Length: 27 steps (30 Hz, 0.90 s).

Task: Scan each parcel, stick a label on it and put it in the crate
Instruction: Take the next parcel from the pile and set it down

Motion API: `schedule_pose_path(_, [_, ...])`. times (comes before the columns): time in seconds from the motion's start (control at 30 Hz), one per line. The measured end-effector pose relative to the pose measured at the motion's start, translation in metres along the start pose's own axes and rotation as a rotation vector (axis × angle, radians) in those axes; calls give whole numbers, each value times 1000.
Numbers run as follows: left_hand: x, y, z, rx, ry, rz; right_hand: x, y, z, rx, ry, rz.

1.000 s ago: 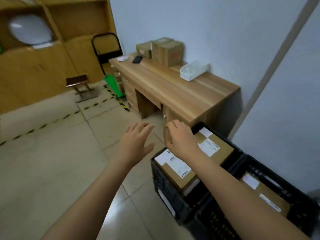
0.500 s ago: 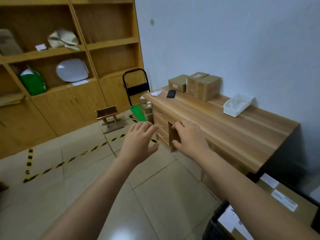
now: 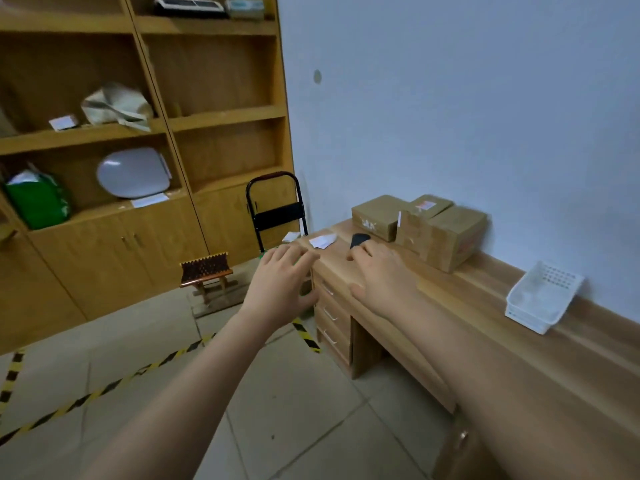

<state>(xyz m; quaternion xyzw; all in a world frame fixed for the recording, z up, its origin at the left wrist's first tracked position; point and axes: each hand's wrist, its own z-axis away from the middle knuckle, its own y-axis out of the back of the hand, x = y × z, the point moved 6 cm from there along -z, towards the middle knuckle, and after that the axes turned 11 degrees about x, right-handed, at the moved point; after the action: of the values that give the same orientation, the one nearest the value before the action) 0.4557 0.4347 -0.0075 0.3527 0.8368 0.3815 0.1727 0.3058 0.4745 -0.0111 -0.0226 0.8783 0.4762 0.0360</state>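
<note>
Both hands are released and empty: we have turned from the crate, now out of view, and our left hand (image 3: 280,282) and right hand (image 3: 381,275) reach toward the parcels (image 3: 440,230) on the bench (image 3: 519,341) just beyond, ready for another.

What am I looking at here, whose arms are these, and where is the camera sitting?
There is no machine here. These are a person's two bare arms, filmed by a wide-angle camera worn on their head, looking forward and down. The left hand and right hand reach toward a wooden desk with fingers relaxed, holding nothing. On the desk are a few cardboard parcels by the wall, a small black device that is probably the scanner, some white paper slips and a white basket.
</note>
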Motion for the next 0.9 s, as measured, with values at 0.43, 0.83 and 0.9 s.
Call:
schedule_pose_path(0.43, [-140,-183,-195,33,-97,226,93,-149,-199,64,-207,81])
schedule_pose_path(0.83, [-189,-384,-345,-77,-244,382,222,-268,-305,40,-496,138])
schedule_pose_path(0.9, [-193,-418,-367,-114,-241,400,245,-292,-322,35,-516,127])
